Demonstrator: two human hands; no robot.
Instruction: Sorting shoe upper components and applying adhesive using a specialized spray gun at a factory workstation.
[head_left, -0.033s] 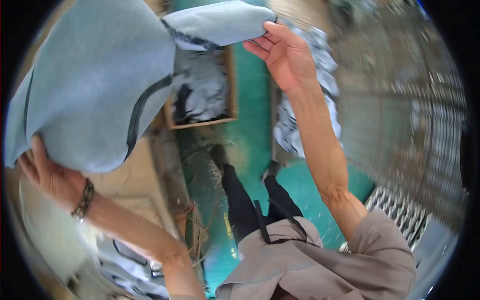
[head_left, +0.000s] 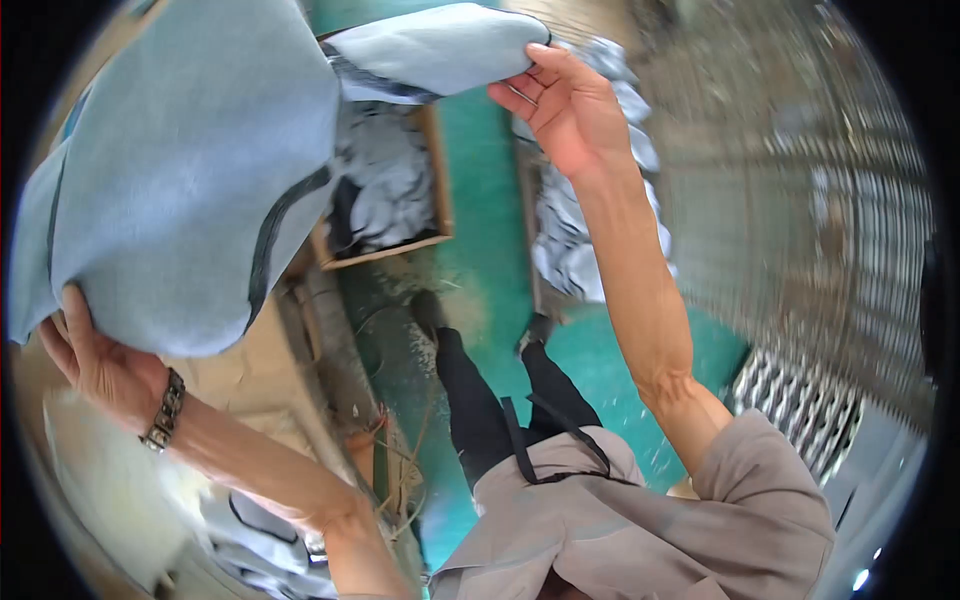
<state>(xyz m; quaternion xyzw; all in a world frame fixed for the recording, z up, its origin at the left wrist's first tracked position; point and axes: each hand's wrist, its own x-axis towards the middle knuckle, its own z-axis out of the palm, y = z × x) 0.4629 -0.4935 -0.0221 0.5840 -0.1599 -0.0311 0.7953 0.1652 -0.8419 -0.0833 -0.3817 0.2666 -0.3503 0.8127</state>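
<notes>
A large pale blue-grey sheet (head_left: 190, 180) of leather-like material, with dark bands along parts of its edge, is stretched between my hands at the upper left. My left hand (head_left: 105, 370) grips its lower left edge, the thumb on top and the fingers underneath. Toward the right, a narrower flap (head_left: 430, 50) of the same colour reaches out, and my right hand (head_left: 570, 105) pinches its rounded tip between thumb and fingers. Whether flap and sheet are one piece I cannot tell. The sheet's top runs out of view.
Below the flap, an open box (head_left: 440, 190) on the green floor (head_left: 490, 220) holds grey-blue pieces. More such pieces (head_left: 570, 240) are piled behind my right forearm. A cardboard-topped surface (head_left: 245, 375) lies under my left arm, with folded grey pieces (head_left: 265, 545) near it. Metal racking (head_left: 800, 200) stands at right.
The box, pile and floor have shifted slightly left in the picture, as the view turned. Both hands keep their hold on the sheet, which hangs slightly lower at its bottom edge.
</notes>
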